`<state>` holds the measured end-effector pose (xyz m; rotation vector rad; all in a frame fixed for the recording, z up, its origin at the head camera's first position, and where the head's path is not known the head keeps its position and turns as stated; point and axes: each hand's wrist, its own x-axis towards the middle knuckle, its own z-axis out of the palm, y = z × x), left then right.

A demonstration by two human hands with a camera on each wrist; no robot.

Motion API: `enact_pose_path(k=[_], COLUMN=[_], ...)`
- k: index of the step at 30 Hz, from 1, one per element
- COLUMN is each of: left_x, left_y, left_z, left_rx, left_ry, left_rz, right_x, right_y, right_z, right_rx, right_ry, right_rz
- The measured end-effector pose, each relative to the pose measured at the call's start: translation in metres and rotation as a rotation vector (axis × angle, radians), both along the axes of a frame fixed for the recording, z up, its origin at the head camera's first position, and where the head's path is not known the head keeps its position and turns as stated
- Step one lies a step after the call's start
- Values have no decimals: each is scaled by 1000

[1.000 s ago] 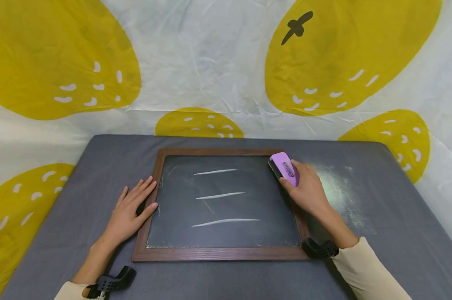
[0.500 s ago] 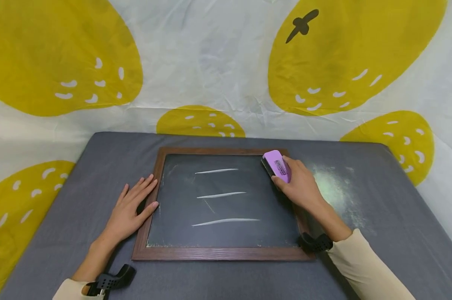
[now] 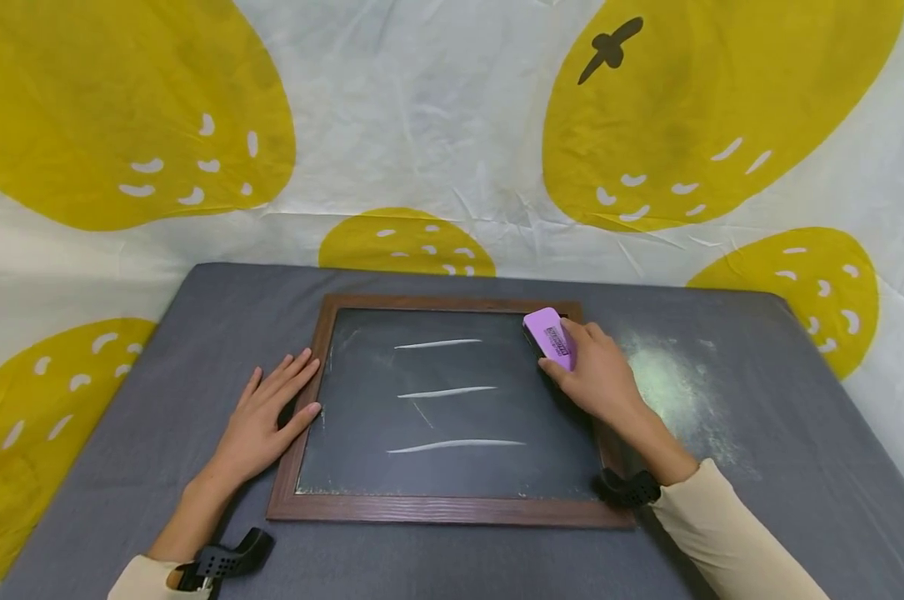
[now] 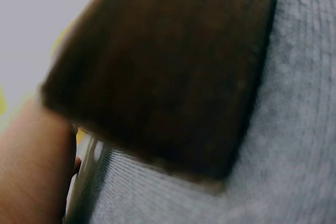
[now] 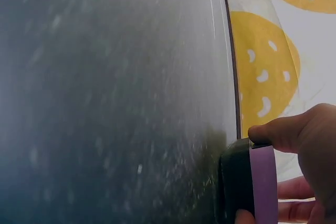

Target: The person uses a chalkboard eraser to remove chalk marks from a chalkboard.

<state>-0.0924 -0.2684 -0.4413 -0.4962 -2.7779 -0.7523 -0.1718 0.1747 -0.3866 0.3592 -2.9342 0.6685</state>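
Note:
A framed chalkboard (image 3: 452, 492) lies flat on the grey-covered table, with three long white chalk lines and one thin slanted mark on it. My right hand (image 3: 601, 375) grips a purple board eraser (image 3: 549, 337) by its sides over the board's upper right corner. In the right wrist view, the eraser (image 5: 262, 182) shows its dark felt side toward the board surface (image 5: 131, 77), thumb and fingers on opposite edges. My left hand (image 3: 260, 425) lies with straight, spread fingers, its fingertips on the left side of the wooden frame (image 3: 312, 367).
Pale chalk dust (image 3: 669, 392) is smeared on the cloth right of the board. A white curtain (image 3: 414, 125) with yellow fruit shapes hangs behind the table. Each wrist wears a black band (image 3: 230, 557), below cream sleeves (image 3: 729, 525).
My right hand has moved the eraser left by a short way, from over the frame's right edge onto the board's upper right. My left hand stays in place; the view shifts slightly.

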Motion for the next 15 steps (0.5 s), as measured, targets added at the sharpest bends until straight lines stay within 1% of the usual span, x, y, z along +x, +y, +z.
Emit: enact_pose_path(k=[9,15], left_x=[0,0], left_y=[0,0], left_z=[-1,-3], left_rx=[10,5], left_ry=[-3,-4], left_rz=[-5,-4], right_x=[-1,-3], right_y=[-11,-17], right_z=[-3,-3], right_rx=[39,39], right_ry=[43,35], right_rz=[3,11])
